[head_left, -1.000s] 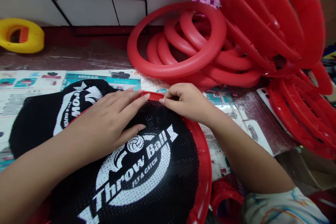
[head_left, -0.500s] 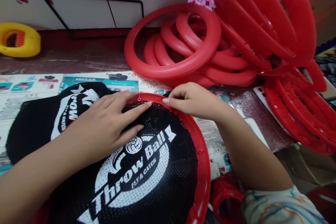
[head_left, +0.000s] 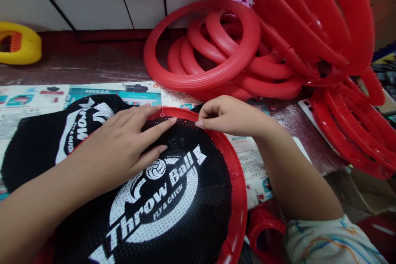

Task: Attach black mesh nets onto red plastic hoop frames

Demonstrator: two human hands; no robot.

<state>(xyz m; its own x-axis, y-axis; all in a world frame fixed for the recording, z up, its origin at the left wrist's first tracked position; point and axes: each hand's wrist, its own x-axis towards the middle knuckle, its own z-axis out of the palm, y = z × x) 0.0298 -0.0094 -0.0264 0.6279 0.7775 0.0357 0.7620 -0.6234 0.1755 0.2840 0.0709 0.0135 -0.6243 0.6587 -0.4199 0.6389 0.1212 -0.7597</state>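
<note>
A black mesh cloth (head_left: pixel 213 189) printed "Throw Ball" in white lies across a round red plastic ring (head_left: pixel 239 210). My left hand (head_left: pixel 133 136) rests on the cloth's upper left part, fingers spread and lying flat near the ring's far edge. At the far right of that edge is my right hand (head_left: pixel 229 117), thumb and curled fingers pinched at the cloth's border; what is between the fingertips is too small to make out. Another black printed cloth (head_left: pixel 37 140) lies at the left, partly under my left forearm.
Behind the hands lie several red rings (head_left: pixel 201 80) in a heap. More red ring parts (head_left: pixel 355 132) are stacked at the right. A yellow plastic piece (head_left: pixel 24 45) sits at the far left, and printed paper sheets (head_left: pixel 253 165) cover the table.
My right hand has shifted slightly rightward along the ring's edge. My left hand keeps its place on the cloth. The view has moved a little.
</note>
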